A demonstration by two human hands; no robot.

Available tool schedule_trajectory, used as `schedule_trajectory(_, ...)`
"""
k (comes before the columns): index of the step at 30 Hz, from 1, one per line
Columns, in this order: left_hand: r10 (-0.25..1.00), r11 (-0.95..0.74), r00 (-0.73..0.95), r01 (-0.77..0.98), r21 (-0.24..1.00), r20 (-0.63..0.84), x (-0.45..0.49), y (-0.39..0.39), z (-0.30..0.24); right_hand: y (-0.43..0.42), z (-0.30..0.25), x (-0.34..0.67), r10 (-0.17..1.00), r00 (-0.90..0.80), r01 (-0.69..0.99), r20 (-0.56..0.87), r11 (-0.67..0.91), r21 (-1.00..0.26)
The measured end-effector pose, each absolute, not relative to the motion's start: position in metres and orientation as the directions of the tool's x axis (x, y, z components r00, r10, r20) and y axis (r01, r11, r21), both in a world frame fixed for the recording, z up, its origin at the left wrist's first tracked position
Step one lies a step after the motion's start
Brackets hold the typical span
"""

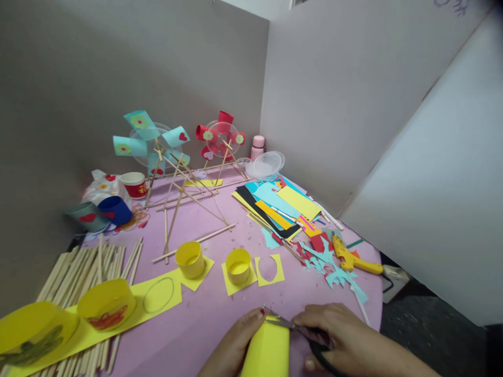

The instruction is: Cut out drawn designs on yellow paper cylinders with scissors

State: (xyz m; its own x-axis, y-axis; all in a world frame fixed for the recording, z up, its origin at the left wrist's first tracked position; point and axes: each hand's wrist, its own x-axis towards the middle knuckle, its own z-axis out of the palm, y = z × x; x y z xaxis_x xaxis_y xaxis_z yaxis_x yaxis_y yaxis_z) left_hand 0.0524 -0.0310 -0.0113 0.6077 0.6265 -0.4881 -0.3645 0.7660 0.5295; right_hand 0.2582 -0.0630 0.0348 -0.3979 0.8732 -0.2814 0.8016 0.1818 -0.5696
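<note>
At the near edge of the table, my left hand (240, 337) is closed on a curved piece of yellow paper (268, 350), its thumb near the top edge. My right hand (338, 331) grips black-handled scissors (314, 343). Their blades lie across the top end of the paper, pointing left toward my left thumb. Just beyond my hands, a small yellow paper cup (238, 266) stands on a yellow square, beside a yellow square with a round cut-out (280, 268). Another small yellow cup (190, 260) stands on its own square to the left.
Wooden sticks (78, 269) lie at left under a yellow strip (157, 294) bearing larger yellow rings. A stick frame (181, 196) and two paper wheels stand behind. Coloured sheets (298, 204), paper scraps (326, 262) and a yellow glue gun (353, 259) lie at right. Grey partitions enclose the back.
</note>
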Motion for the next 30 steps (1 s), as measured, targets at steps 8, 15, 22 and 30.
schedule_trajectory(8,0.623,0.744,0.610,-0.267,0.612,-0.491,0.052,-0.029,-0.009,-0.061,0.035,0.255,0.873,-0.400,0.835,-0.278,0.221,-0.505)
schedule_trajectory(15,0.606,0.761,0.645,-0.298,0.576,-0.467,0.053,-0.029,-0.019,-0.062,0.032,0.255,0.874,-0.385,0.822,-0.295,0.180,-0.540)
schedule_trajectory(22,0.601,0.767,0.634,-0.288,0.573,-0.486,0.052,-0.029,-0.021,-0.063,0.025,0.257,0.878,-0.399,0.783,-0.265,0.175,-0.597)
schedule_trajectory(30,0.588,0.786,0.615,-0.282,0.551,-0.525,0.052,-0.030,-0.004,-0.061,0.020,0.259,0.874,-0.409,0.755,-0.264,0.161,-0.635)
